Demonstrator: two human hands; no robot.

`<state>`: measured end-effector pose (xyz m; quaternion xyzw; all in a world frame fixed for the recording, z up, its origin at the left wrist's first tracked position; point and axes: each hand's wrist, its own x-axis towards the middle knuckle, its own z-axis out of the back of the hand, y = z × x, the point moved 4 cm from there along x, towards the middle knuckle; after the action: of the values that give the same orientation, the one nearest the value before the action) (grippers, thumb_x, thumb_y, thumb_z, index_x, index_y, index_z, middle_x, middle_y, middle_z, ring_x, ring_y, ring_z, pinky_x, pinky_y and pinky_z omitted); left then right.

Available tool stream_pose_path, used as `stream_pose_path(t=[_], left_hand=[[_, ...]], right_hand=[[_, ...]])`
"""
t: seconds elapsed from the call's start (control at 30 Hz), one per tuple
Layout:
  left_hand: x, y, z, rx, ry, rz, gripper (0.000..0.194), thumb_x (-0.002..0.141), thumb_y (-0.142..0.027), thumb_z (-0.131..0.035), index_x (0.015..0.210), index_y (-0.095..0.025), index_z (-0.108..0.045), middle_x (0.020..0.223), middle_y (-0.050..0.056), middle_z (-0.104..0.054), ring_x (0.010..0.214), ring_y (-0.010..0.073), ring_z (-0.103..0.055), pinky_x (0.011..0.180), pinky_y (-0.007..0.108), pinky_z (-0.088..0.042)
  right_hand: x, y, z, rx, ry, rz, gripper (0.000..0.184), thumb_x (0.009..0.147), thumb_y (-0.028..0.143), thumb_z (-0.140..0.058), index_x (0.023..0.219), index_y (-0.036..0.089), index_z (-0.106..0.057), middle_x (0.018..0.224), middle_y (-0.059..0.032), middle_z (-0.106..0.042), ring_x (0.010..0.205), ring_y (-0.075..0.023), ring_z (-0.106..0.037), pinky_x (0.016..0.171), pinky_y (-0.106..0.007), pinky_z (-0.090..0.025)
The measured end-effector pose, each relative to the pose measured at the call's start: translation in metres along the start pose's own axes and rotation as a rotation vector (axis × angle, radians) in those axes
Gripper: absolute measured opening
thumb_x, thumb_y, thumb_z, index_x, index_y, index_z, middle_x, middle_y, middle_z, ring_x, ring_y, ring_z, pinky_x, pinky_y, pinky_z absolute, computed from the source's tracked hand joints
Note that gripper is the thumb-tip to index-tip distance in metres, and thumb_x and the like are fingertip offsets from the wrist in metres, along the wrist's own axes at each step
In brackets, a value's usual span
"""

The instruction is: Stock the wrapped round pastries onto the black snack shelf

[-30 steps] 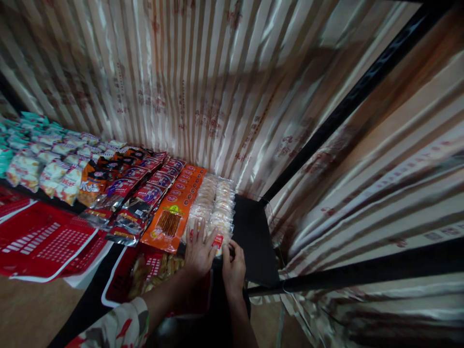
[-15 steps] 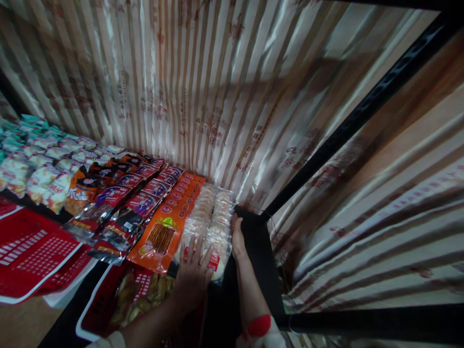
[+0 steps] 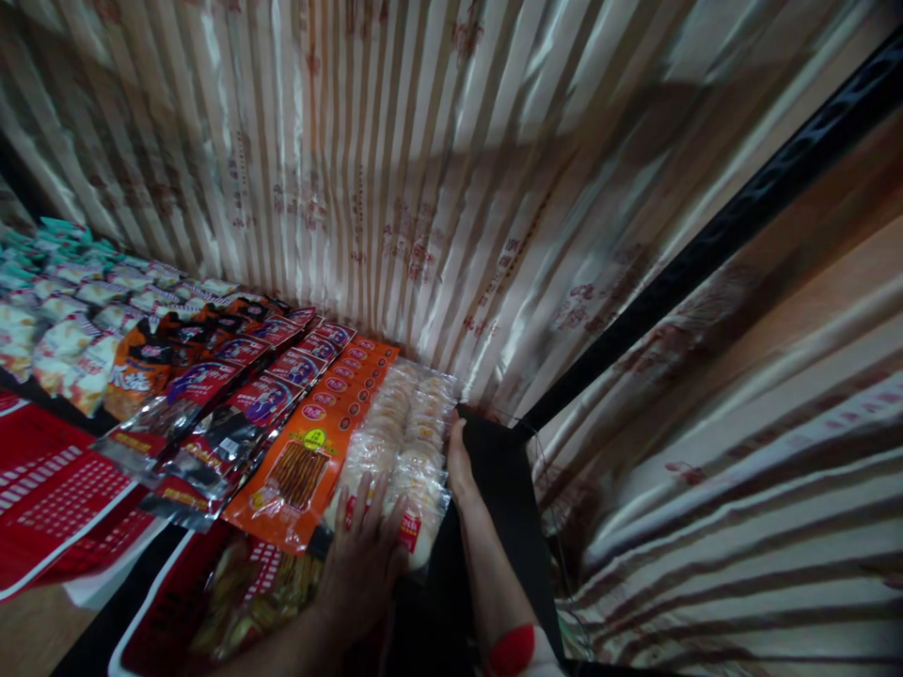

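Observation:
My left hand (image 3: 363,555) lies flat with spread fingers on the near end of two rows of clear packs of pale round cakes (image 3: 405,428). My right hand (image 3: 458,461) reaches along the right side of those rows, its edge against the packs; its fingers are stretched out on the black shelf (image 3: 500,461). To the left of the cakes lies a row of orange snack packs (image 3: 310,451).
Further left are rows of dark red packs (image 3: 232,395) and white-and-green bags (image 3: 63,310). A red basket (image 3: 49,489) and a red tray of snacks (image 3: 232,592) sit at the front. Striped satin curtain (image 3: 395,169) backs the shelf; a black frame bar (image 3: 705,235) runs right.
My right hand moved from the near end of the cake packs up along their right side. My left hand stayed flat on the near packs. The camera dipped slightly.

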<state>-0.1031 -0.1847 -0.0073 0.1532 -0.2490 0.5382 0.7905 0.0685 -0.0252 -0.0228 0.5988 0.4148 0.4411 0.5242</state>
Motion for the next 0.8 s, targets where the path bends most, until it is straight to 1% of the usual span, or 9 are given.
stream_pose_path(t=[0.1,0.13,0.17,0.3,0.4,0.47,0.57,0.67,0.8], left_hand=[[-0.001,0.001,-0.002,0.006,0.014,-0.005,0.055,0.085,-0.035,-0.049,0.138,-0.026,-0.036,0.148,0.009,-0.029,0.137,0.0338,-0.019,0.107,0.052,-0.016],[-0.001,0.001,-0.002,0.007,0.011,-0.006,0.055,0.085,-0.034,-0.049,0.138,-0.025,-0.037,0.148,0.009,-0.029,0.137,0.0339,-0.019,0.107,0.052,-0.016],[-0.001,0.002,-0.002,0.009,0.007,-0.012,0.054,0.085,-0.034,-0.049,0.137,-0.025,-0.038,0.147,0.009,-0.030,0.137,0.0339,-0.019,0.108,0.052,-0.014],[0.001,0.001,-0.001,0.018,-0.018,-0.037,0.051,0.085,-0.033,-0.049,0.134,-0.024,-0.042,0.146,0.010,-0.033,0.136,0.0331,-0.020,0.108,0.051,-0.011],[0.002,0.000,0.001,0.023,-0.036,-0.027,0.050,0.086,-0.041,-0.047,0.133,-0.024,-0.043,0.145,0.010,-0.034,0.136,0.0322,-0.021,0.108,0.051,-0.012],[0.002,0.000,0.002,0.030,-0.035,-0.023,0.049,0.088,-0.044,-0.045,0.133,-0.024,-0.044,0.145,0.009,-0.034,0.135,0.0318,-0.023,0.108,0.050,-0.013],[0.002,0.000,0.004,0.043,-0.021,-0.017,0.049,0.089,-0.045,-0.043,0.133,-0.024,-0.044,0.146,0.009,-0.034,0.135,0.0312,-0.025,0.108,0.050,-0.013],[0.002,0.000,0.007,0.045,-0.028,-0.022,0.050,0.090,-0.044,-0.042,0.135,-0.024,-0.042,0.146,0.009,-0.034,0.134,0.0302,-0.026,0.109,0.048,-0.013],[0.003,0.001,0.011,0.035,-0.057,-0.029,0.047,0.090,-0.042,-0.042,0.133,-0.024,-0.044,0.146,0.007,-0.034,0.135,0.0286,-0.026,0.109,0.047,-0.012]], right_hand=[[0.008,-0.001,-0.002,0.072,-0.028,-0.072,0.071,0.083,0.070,-0.026,0.134,0.024,-0.045,0.138,-0.0051,-0.046,0.127,-0.0212,-0.043,0.104,-0.043,-0.036],[0.011,0.001,-0.002,0.073,-0.044,-0.074,0.073,0.082,0.071,-0.025,0.133,0.022,-0.045,0.139,-0.0056,-0.045,0.129,-0.0207,-0.041,0.105,-0.042,-0.036],[0.014,0.003,-0.003,0.068,-0.041,-0.073,0.075,0.082,0.072,-0.024,0.133,0.021,-0.046,0.138,-0.0065,-0.046,0.128,-0.0204,-0.042,0.104,-0.040,-0.037],[0.022,0.010,-0.011,0.071,0.072,-0.116,0.076,0.082,0.072,-0.022,0.124,0.019,-0.056,0.122,-0.0091,-0.061,0.117,-0.0208,-0.054,0.094,-0.036,-0.047],[0.022,0.013,-0.011,0.170,0.043,-0.113,0.071,0.081,0.072,-0.027,0.120,0.021,-0.058,0.121,-0.0062,-0.062,0.120,-0.0181,-0.052,0.096,-0.033,-0.046],[0.020,0.012,-0.014,0.263,0.077,-0.154,0.064,0.080,0.070,-0.036,0.119,0.025,-0.059,0.116,-0.0034,-0.065,0.118,-0.0169,-0.053,0.097,-0.032,-0.045],[0.018,0.009,-0.018,0.343,0.131,-0.241,0.058,0.079,0.068,-0.043,0.115,0.026,-0.061,0.105,-0.0019,-0.070,0.109,-0.0181,-0.060,0.094,-0.034,-0.048],[0.021,0.006,-0.018,0.343,0.106,-0.283,0.058,0.079,0.067,-0.044,0.110,0.023,-0.064,0.101,-0.0020,-0.071,0.106,-0.0187,-0.061,0.093,-0.033,-0.049],[0.029,0.002,-0.018,0.335,0.043,-0.269,0.061,0.078,0.070,-0.040,0.109,0.022,-0.064,0.101,-0.0018,-0.071,0.107,-0.0191,-0.061,0.092,-0.034,-0.049]])
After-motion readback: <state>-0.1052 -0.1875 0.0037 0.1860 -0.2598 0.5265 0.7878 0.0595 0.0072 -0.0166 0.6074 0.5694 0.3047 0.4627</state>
